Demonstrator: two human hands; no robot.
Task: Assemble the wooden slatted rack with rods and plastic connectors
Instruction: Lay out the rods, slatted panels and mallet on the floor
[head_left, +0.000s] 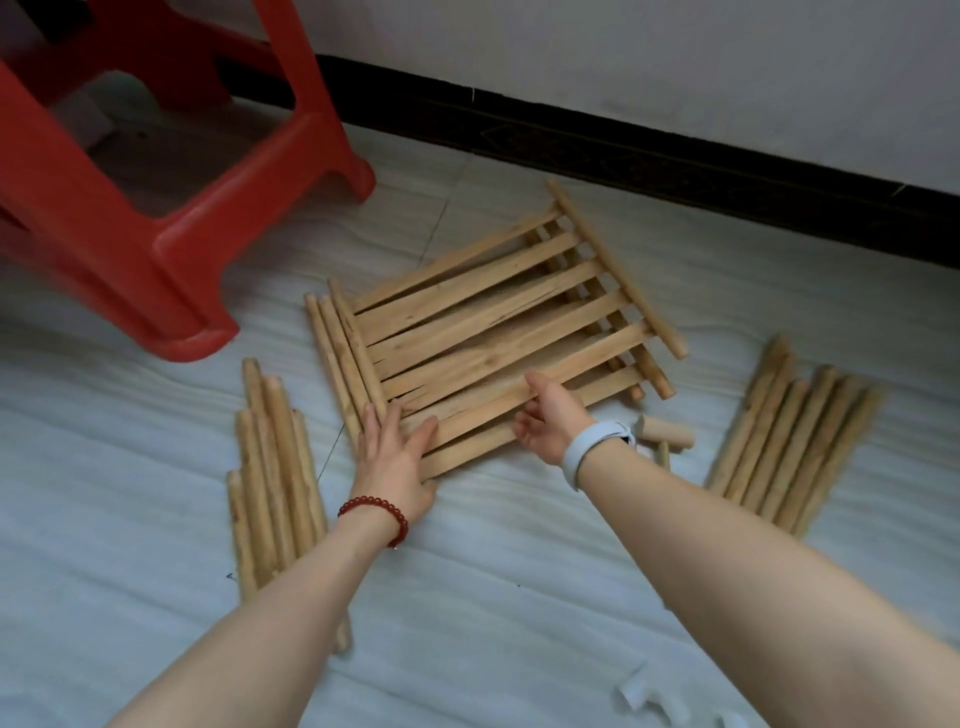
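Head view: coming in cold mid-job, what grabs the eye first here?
The stack of wooden slatted panels lies mid-floor, with the left hand flat on its near corner and the right hand gripping its near slats. Loose rod bundles flank it, one left, one right. A red plastic stool stands at upper left.

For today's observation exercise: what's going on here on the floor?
A person is putting together a wooden rack on the floor. The left hand lies flat on the near corner of a stack of slatted panels, while the right hand grips the near edge of the top panel. Loose rods lie in a left bundle and a right bundle. White plastic connectors sit unused nearby, beside a red stool.
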